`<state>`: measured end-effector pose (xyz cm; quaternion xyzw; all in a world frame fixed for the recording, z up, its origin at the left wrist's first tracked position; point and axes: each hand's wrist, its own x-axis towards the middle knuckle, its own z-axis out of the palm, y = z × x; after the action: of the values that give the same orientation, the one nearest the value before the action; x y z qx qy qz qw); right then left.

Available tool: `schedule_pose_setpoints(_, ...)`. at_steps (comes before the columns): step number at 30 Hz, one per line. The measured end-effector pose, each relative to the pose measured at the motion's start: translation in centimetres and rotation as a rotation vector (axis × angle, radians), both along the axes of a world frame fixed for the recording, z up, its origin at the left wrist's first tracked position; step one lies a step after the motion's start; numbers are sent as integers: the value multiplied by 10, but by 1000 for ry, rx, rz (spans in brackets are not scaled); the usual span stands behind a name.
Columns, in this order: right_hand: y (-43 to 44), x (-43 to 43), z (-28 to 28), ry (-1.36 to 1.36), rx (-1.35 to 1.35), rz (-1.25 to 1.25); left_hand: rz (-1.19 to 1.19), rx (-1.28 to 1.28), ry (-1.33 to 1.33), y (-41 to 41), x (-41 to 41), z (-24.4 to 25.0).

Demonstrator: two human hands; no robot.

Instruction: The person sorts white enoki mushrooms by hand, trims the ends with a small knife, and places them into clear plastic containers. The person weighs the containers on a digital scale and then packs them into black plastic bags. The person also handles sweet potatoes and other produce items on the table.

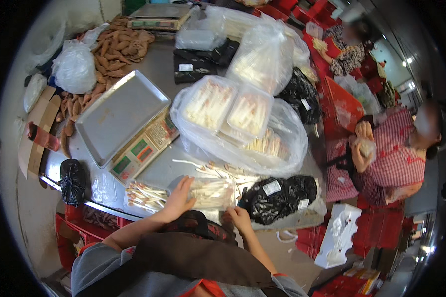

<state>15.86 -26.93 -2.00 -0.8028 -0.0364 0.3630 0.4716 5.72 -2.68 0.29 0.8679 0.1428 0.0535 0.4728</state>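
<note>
On the metal table before me lies a clear plastic box (212, 193) of slender white stems with brownish tips, seemingly mushrooms. Next to it on the left, touching or nearly so, more such stems (145, 195) lie in clear plastic. My left hand (179, 200) rests across the middle, fingers pointing away and thumb apart. At the box's near right corner is my right hand (241, 219), fingers curled in; whether they pinch the rim cannot be made out. Loose stems (223, 171) are scattered just beyond. Farther back, filled clear boxes (210, 104) are stacked on a large clear bag (293, 148).
A digital scale (143, 154) with a metal pan (122, 115) stands left of centre. Sweet potatoes (115, 48) are heaped behind. Black plastic packages (282, 198) lie at right. A pink bottle (42, 136) stands left. Two people (390, 156) work beyond the right edge near red crates (379, 226).
</note>
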Motion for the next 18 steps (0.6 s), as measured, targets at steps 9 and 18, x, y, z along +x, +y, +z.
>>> schedule_pose_setpoints(9,-4,8,43,-157,-169,331,121,-171,-163,66,56,69)
schedule_pose_setpoints(18,15,70,78,484,434,165,166,98,-561,147,192,128)
